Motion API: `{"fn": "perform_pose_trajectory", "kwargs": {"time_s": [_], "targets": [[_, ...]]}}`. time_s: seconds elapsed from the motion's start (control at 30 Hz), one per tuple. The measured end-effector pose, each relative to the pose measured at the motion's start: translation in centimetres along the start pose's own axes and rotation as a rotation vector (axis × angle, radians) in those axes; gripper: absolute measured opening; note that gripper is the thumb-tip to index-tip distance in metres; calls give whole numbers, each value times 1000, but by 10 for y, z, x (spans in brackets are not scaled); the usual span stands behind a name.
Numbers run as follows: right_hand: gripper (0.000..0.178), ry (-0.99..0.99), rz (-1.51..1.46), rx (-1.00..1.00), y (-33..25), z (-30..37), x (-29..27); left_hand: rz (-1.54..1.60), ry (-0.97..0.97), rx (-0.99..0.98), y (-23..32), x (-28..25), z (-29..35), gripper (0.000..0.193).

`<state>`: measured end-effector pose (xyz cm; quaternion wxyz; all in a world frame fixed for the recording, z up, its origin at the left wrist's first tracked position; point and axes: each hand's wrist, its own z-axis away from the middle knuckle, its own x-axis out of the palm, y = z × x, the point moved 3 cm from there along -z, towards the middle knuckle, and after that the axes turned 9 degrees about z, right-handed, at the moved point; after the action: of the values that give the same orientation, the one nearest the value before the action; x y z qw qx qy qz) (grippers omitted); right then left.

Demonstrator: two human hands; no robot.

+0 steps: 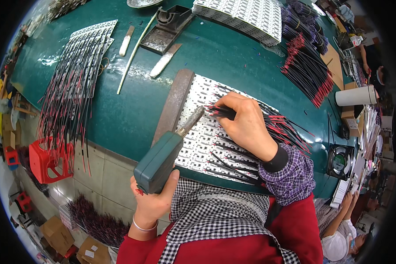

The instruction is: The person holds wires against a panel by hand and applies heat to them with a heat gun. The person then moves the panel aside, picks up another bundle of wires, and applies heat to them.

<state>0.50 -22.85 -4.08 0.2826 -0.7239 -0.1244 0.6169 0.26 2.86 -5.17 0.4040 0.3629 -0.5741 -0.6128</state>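
White circuit-board sheet (193, 152) lies flat on the green table (119, 121) right in front of you, with a dark metal bar (177, 99) along its left edge. Your right hand (248, 125) pinches a bunch of black wires (214, 110) with red tips over the sheet, while your left hand (156, 198) is wrapped round the green body of a soldering iron (158, 160). Its tip meets or nearly meets the wire ends; contact cannot be told. You seem to be at the step of joining wires to the boards, row by row. Your next move likely calls for one wire end set steadily on its pad, with brief heat and the loose wires kept clear of the tip.

Farther off, slightly left, the black iron stand (156, 42) has an open tray with pale residue in it. Beyond that, a metal dish (143, 3) is cut off by the view, so its contents are unclear. At the far right, a cardboard box (353, 121) sits below a white cylinder (356, 95); its inside is hidden. On the floor at the near left are two cartons (57, 233), their contents not visible.
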Motion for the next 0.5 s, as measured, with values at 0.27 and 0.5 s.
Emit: {"fn": "perform_pose_trajectory", "kwargs": {"time_s": [0.27,0.5], "targets": [[18,-20,-2,26,0,1,0,8,90,-118,3,0,1,15],[20,-16,-13,31,1,1,1,-75,27,98,2,-3,4,20]]}}
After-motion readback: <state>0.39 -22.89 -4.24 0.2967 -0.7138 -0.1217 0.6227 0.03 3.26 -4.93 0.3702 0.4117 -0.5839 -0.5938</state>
